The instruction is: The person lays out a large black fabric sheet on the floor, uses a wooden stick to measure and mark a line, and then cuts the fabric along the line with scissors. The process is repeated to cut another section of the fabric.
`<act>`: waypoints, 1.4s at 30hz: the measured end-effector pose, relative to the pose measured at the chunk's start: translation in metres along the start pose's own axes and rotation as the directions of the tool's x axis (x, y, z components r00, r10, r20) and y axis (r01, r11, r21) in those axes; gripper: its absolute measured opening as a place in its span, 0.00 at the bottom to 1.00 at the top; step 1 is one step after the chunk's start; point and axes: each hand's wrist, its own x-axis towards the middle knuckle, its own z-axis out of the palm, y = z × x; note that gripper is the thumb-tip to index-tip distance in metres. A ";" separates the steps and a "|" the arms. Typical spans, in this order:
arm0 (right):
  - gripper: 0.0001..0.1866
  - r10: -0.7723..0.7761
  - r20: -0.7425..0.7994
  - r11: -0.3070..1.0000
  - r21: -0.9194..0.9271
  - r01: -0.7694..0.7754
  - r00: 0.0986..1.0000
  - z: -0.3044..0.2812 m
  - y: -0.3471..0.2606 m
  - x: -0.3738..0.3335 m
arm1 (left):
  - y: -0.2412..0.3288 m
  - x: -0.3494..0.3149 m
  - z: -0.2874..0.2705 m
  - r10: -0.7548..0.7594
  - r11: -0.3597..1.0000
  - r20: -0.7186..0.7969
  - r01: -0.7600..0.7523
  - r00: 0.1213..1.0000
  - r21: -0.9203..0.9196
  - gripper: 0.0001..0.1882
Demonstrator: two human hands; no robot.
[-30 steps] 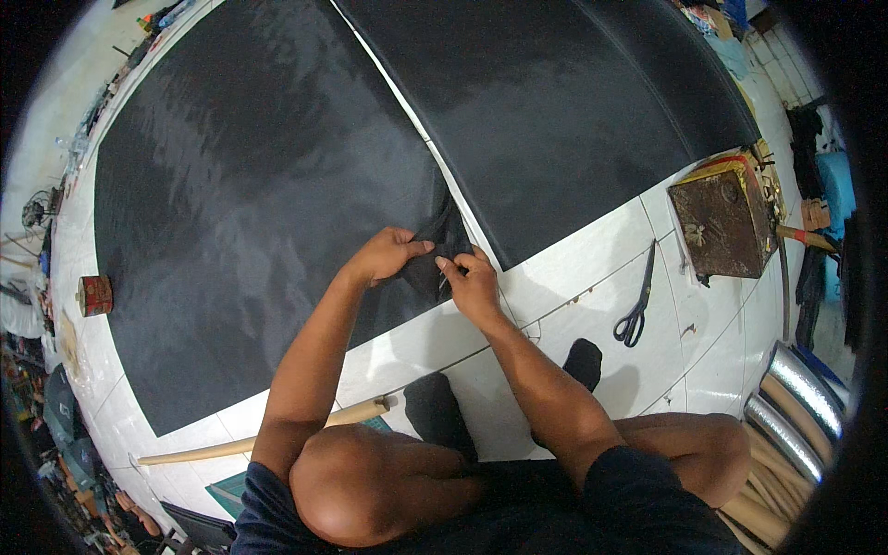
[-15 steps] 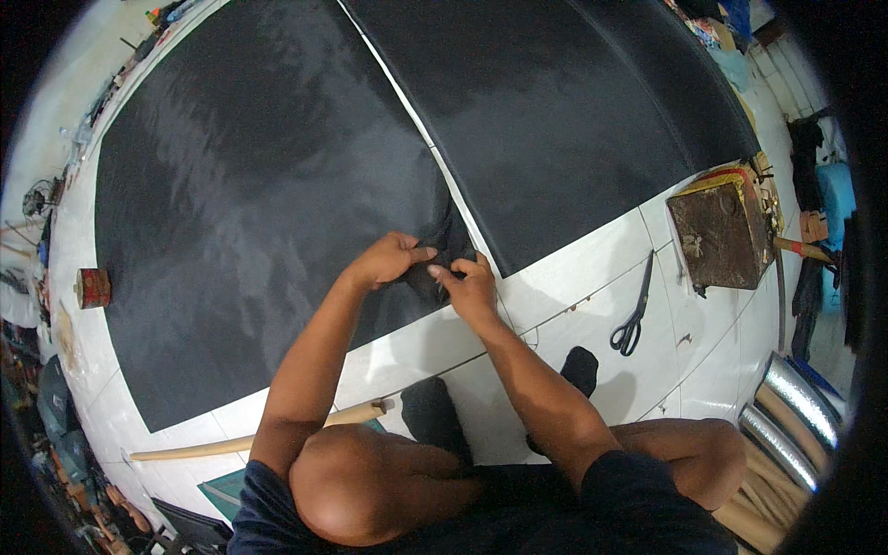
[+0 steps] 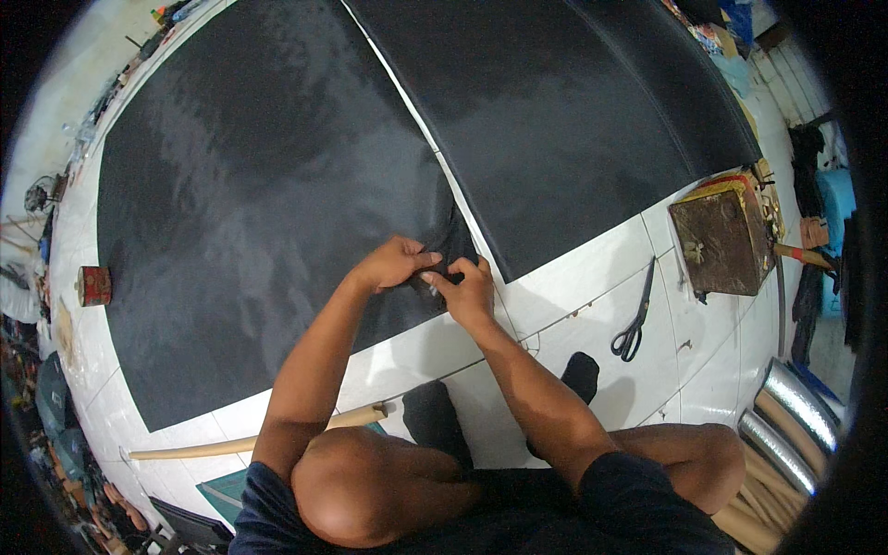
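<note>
A large sheet of shiny black fabric [image 3: 250,213] lies spread on the white tiled floor. Its near right corner is bunched up between my hands. My left hand [image 3: 398,263] is closed on the gathered fabric, thumb pointing right. Facing it, my right hand [image 3: 467,289] pinches the same fold with thumb and fingers, close to the sheet's right edge. A small pale bit shows under the right thumb, too small to name. Beyond a narrow white gap, a second black sheet [image 3: 555,139] lies flat to the right.
Black-handled scissors [image 3: 631,331] lie on the floor at right, near a worn brown box [image 3: 717,239]. A cardboard tube [image 3: 259,442] rests by my left knee. A small red tin [image 3: 93,286] stands at the left sheet edge. Silver and brown rolls [image 3: 795,416] lie at lower right.
Both hands keep hold of the bunched corner. My right thumb has shifted slightly left and down, and a small pale bit now shows beneath it.
</note>
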 end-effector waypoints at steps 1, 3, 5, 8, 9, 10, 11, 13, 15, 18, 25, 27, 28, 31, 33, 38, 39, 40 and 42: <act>0.22 -0.008 -0.064 0.997 0.073 0.013 0.998 0.001 0.005 0.000 | 0.002 0.001 0.000 -0.002 1.000 -0.005 0.002 1.000 0.009 0.17; 0.20 0.054 0.045 0.995 0.078 -0.057 0.998 0.001 0.009 0.004 | -0.002 -0.004 -0.003 -0.021 0.999 -0.030 0.022 0.999 0.023 0.17; 0.18 0.014 0.087 0.998 0.053 -0.019 0.996 -0.003 0.017 0.005 | 0.000 -0.005 -0.004 -0.056 0.998 -0.055 0.056 0.997 0.007 0.17; 0.24 0.089 -0.093 0.956 0.286 -0.059 0.992 0.004 0.044 0.002 | 0.013 -0.004 0.005 -0.072 0.994 -0.052 0.068 0.996 -0.081 0.17; 0.25 0.099 -0.099 0.931 0.360 -0.057 0.990 0.002 0.027 0.000 | 0.012 -0.008 0.002 -0.088 0.990 -0.066 0.080 0.994 -0.119 0.17; 0.26 0.111 -0.104 0.900 0.431 -0.056 0.988 0.001 0.009 -0.003 | 0.009 -0.011 -0.001 -0.072 0.992 -0.078 0.063 0.994 -0.111 0.17; 0.27 0.128 -0.120 0.868 0.493 -0.053 0.984 -0.003 -0.003 -0.005 | 0.007 -0.011 -0.002 -0.046 0.994 -0.077 0.038 0.996 -0.101 0.16; 0.28 0.051 -0.002 0.988 0.149 -0.050 0.999 -0.001 -0.009 -0.004 | 0.000 -0.008 -0.003 -0.008 0.999 -0.061 0.004 0.998 -0.050 0.16; 0.27 0.041 0.080 0.999 -0.035 -0.038 0.996 0.001 -0.011 -0.003 | -0.010 -0.001 -0.006 0.021 0.999 -0.031 -0.020 0.999 0.034 0.16; 0.23 -0.053 -0.064 0.996 -0.072 0.048 0.997 0.009 0.012 -0.004 | -0.003 0.001 -0.004 -0.031 0.985 -0.022 0.035 0.999 0.172 0.16; 0.22 0.006 -0.039 0.964 0.265 0.005 0.999 0.006 0.040 0.004 | -0.005 0.002 0.000 -0.001 0.998 -0.054 0.004 0.999 0.056 0.16; 0.24 0.050 -0.064 0.903 0.429 -0.018 0.997 0.000 0.016 0.001 | -0.005 -0.002 -0.002 -0.036 0.998 -0.055 0.038 0.998 0.050 0.15; 0.25 0.046 -0.070 0.898 0.440 -0.011 0.997 -0.002 0.006 0.000 | -0.006 -0.003 -0.002 -0.021 1.000 -0.039 0.021 0.999 0.000 0.15; 0.29 0.040 0.062 0.999 -0.005 -0.040 0.997 -0.004 -0.015 -0.002 | -0.010 -0.002 -0.003 0.012 1.000 -0.012 -0.012 1.000 -0.006 0.15; 0.26 0.011 -0.022 0.998 -0.061 -0.013 1.000 0.003 -0.006 -0.003 | -0.014 0.006 -0.004 0.009 0.983 -0.029 -0.003 1.000 0.183 0.15; 0.22 0.032 0.047 0.998 0.060 -0.035 0.998 0.007 0.031 0.006 | -0.018 0.008 -0.001 -0.010 0.998 -0.046 0.013 0.999 0.060 0.15; 0.22 0.039 0.091 0.996 0.078 -0.046 0.995 0.004 0.037 0.008 | -0.015 0.007 0.000 -0.019 1.000 -0.044 0.020 0.999 0.015 0.15; 0.22 0.046 0.133 0.994 0.094 -0.059 0.990 0.003 0.043 0.009 | -0.012 0.006 0.001 -0.025 1.000 -0.041 0.024 0.999 -0.011 0.15; 0.24 0.047 -0.070 0.928 0.372 -0.018 0.996 0.001 0.031 0.006 | -0.005 0.001 0.003 -0.043 0.997 -0.041 0.040 0.998 -0.060 0.15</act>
